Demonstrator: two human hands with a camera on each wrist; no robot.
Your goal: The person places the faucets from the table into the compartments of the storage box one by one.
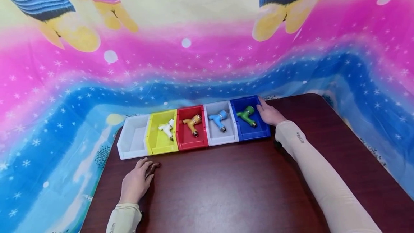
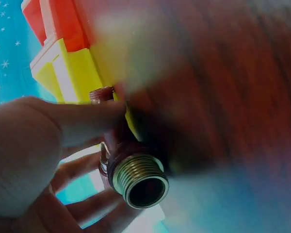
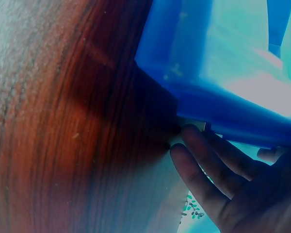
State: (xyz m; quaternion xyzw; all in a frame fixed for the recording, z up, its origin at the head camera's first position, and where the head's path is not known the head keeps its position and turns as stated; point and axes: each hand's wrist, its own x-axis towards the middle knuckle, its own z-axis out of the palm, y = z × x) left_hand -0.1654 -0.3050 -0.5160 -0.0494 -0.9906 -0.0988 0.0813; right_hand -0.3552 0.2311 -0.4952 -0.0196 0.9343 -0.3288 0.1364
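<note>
My left hand (image 1: 135, 184) pinches a dark brown tap (image 1: 153, 168) between thumb and fingers, low over the table in front of the white and yellow bins. In the left wrist view, the tap's threaded metal end (image 2: 140, 182) faces the camera. My right hand (image 1: 270, 113) holds the right side wall of the blue bin (image 1: 255, 132), thumb over its rim. Its other fingers (image 3: 199, 170) lie along the bin's outside in the right wrist view. A green tap (image 1: 247, 116) lies in that blue bin.
Left of the blue bin, a light grey bin (image 1: 226, 137) holds a blue tap (image 1: 218, 119), a red bin (image 1: 194, 145) an orange tap (image 1: 192, 124), and a yellow bin (image 1: 158, 146) a white tap (image 1: 167, 128). A white bin (image 1: 134, 139) ends the row on the dark wooden table (image 1: 226, 186).
</note>
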